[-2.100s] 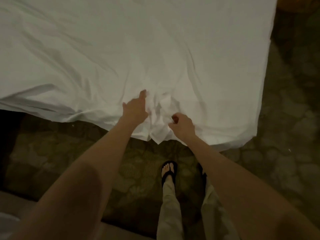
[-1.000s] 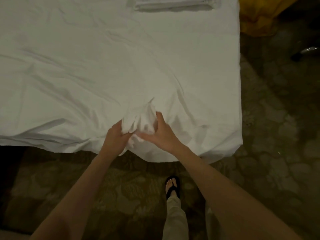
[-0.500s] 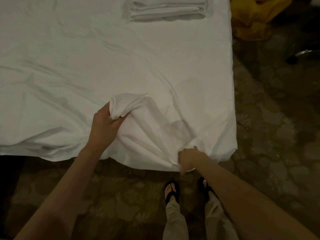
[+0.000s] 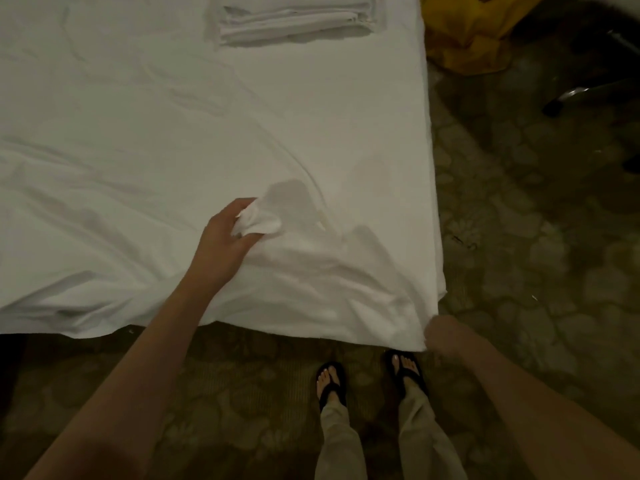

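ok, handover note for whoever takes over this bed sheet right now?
Left hand: grips a bunched fold of the white sheet, raised slightly off the surface.
Right hand: blurred, fingers curled at the sheet's near right corner, apparently gripping it.
Things: the sheet is spread wide with its near edge hanging down. Folded linens lie on it at the far end.
Done: sheet laid out, far part fairly smooth.
Left: probably pull the corner taut, release the bunch and smooth the creases along the near edge.
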Demonstrator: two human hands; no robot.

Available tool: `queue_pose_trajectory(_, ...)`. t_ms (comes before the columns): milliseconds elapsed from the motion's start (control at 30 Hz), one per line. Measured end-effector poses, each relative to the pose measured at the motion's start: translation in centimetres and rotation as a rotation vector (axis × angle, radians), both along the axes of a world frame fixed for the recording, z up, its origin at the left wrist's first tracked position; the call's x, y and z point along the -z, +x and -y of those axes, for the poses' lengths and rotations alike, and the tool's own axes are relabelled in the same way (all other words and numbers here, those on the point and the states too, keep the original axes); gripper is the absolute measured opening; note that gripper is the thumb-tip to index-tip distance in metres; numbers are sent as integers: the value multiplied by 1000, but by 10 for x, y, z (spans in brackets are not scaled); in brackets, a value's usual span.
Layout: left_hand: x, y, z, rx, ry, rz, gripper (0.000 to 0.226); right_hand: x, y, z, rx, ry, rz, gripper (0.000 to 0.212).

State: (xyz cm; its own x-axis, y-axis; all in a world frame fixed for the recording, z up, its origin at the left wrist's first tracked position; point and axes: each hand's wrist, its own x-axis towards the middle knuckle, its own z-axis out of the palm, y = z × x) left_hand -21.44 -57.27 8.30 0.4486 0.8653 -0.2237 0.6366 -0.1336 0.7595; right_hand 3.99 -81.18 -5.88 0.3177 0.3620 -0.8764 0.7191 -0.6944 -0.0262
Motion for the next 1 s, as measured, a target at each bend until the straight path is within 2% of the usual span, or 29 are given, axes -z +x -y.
queue_pose_trajectory(67,-1,9,5,56,-63,5,28,-6,1,-27,400,261,-163,35)
queue_pose_trajectory(133,1,14,11,108,-99,-25,15,-24,-4,-62,754,547,-374,54)
queue_pose_trajectory(167,3,16,13,129,-112,-38,17,-35,-9,-80,830,625,-500,66)
queue_pose_trajectory(200,3,19,16,143,-139,-39,18,-46,-15,-95,818,673,-614,77)
queue_pose_trajectory(267,5,22,19,135,-191,-35,26,-62,-33,-121,626,698,-767,87)
queue_pose_trajectory(333,3,28,22,78,-234,-45,32,-70,-49,-139,385,662,-768,77)
queue_pose_trajectory(367,2,30,22,34,-246,-58,33,-71,-56,-145,333,651,-744,60)
queue_pose_trajectory(400,3,30,22,4,-242,-81,35,-75,-61,-148,357,643,-728,36)
queue_pose_trajectory(433,3,30,20,-5,-255,-93,35,-78,-64,-150,418,657,-733,21)
queue_pose_trajectory(533,11,26,17,43,-318,-150,33,-82,-67,-148,526,806,-729,30)
queue_pose_trajectory(633,26,17,21,27,-327,-227,31,-91,-67,-153,585,997,-648,19)
queue_pose_trajectory(700,38,10,23,49,-271,-272,31,-97,-68,-158,595,1020,-587,40)
queue_pose_trajectory(767,51,-2,20,43,-179,-397,30,-102,-69,-162,665,1012,-540,54)
queue_pose_trajectory(900,75,-45,6,-42,-90,-675,33,-108,-73,-171,833,1066,-440,54)
queue_pose_trajectory(1000,88,-83,-2,-144,-122,-760,30,-102,-60,-176,954,1100,-393,54)
